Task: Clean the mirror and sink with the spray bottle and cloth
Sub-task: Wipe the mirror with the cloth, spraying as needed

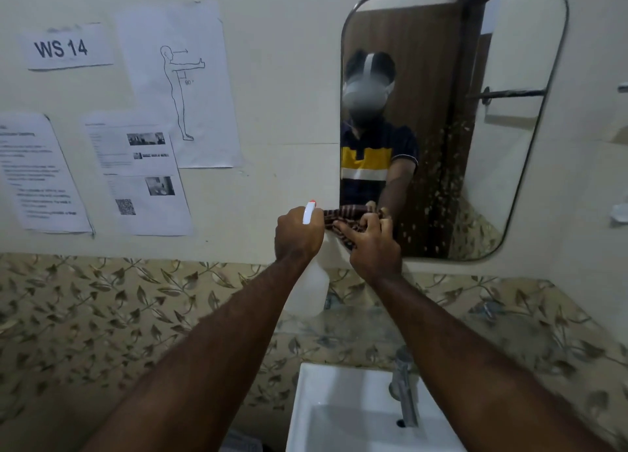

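My left hand (pixel 297 234) grips the neck of a white spray bottle (pixel 311 288); its white head with an orange tip pokes up above my fingers. My right hand (pixel 372 244) presses a dark striped cloth (pixel 334 218) against the lower left corner of the rounded wall mirror (pixel 503 145). Both hands are close together, raised in front of the wall. Droplets speckle the mirror's lower middle. The white sink (pixel 316 414) sits below, between my forearms, with a chrome tap (pixel 404 390) at its back.
Several printed sheets (pixel 176 84) are taped to the wall on the left, one reading WS 14. Leaf-patterned tiles (pixel 102 315) cover the lower wall. A small fixture (pixel 620 213) sticks out at the right edge. The mirror reflects a person, a door and a towel rail.
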